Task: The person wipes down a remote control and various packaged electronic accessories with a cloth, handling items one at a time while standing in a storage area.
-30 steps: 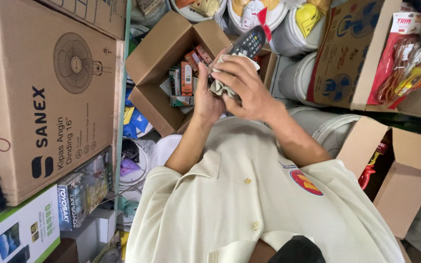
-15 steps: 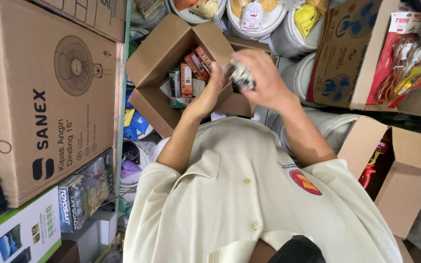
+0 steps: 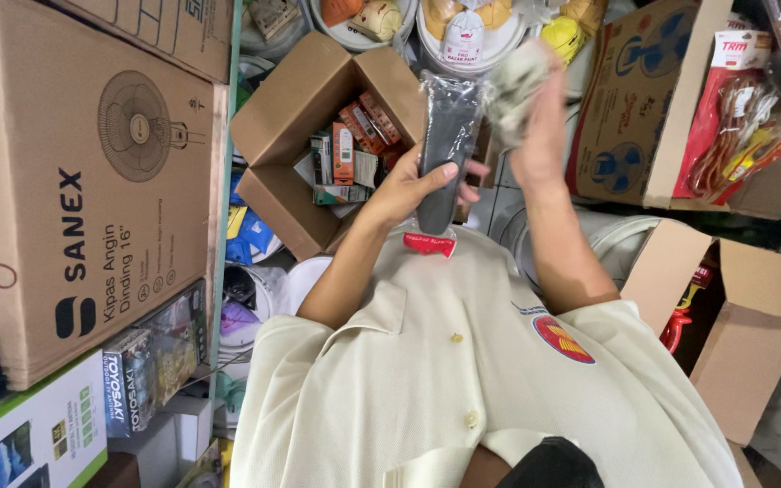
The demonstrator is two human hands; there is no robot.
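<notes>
I read this as the stockroom of a small hardware or household-goods shop. Left of my hands stands a tall stack of cardboard cartons [image 3: 92, 181], one printed with a standing fan. Just beyond my left hand [image 3: 413, 185] an open box [image 3: 318, 136] is crammed with small retail packets. Past my right hand [image 3: 535, 117] sit white tubs [image 3: 463, 36], and to the right hang bagged cables [image 3: 738, 126] over more opened cartons [image 3: 752, 334].
</notes>
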